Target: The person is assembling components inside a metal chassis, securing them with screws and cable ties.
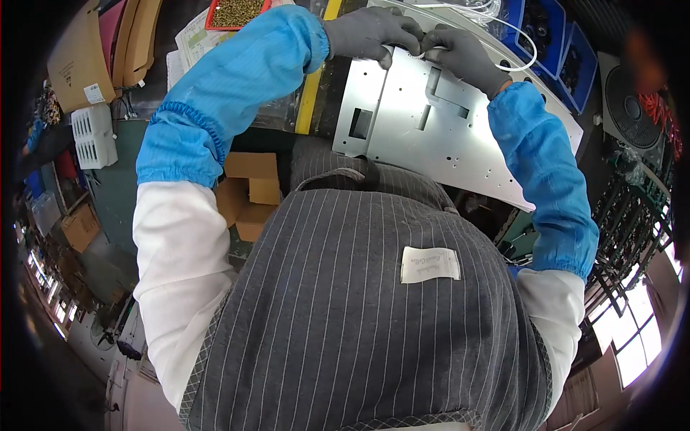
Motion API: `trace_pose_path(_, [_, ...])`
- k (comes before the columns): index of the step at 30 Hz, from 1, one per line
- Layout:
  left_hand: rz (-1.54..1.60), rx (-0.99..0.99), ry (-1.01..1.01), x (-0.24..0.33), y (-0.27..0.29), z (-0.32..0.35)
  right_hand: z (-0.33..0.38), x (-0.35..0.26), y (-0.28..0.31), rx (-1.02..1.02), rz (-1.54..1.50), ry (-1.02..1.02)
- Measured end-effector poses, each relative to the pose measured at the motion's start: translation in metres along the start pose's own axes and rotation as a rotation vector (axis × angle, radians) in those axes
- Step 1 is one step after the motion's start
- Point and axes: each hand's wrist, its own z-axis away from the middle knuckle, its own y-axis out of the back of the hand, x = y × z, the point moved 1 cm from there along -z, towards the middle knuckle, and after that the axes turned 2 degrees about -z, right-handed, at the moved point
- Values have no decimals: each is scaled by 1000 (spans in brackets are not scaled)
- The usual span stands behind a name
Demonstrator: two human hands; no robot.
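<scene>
Pinching white cable (514, 69), R hand (466, 57) is nearly closed at upper ctr., prob. steadying it over metal panel (402, 108); L hand (374, 33) curled, hold unclear.

The left of 2 head-worn fisheyes looks steeply down, the striped apron (352, 287) near at 6 o'clock, the left hand (374, 34) farther at 12, right hand (467, 59) at 1.

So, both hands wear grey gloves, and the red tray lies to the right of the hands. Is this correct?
Not quite: in the head view, the red tray lies to the left of the left hand and the right hand. The rest stands.
</scene>
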Motion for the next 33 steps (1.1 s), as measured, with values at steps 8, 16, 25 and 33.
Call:
trace_pose_path(8, [25,3,-57,0,3,-2,-3,0,-5,3,-1,5])
trace_pose_path(16, [-53,13,-88,-6,0,-3,-6,-3,-7,-16,68,35])
trace_pose_path(25, [-88,-22,-63,6,11,5,-8,4,6,-151,-34,14])
trace_pose_path(33, [-77,-26,-35,16,13,5,3,-10,-6,-1,87,40])
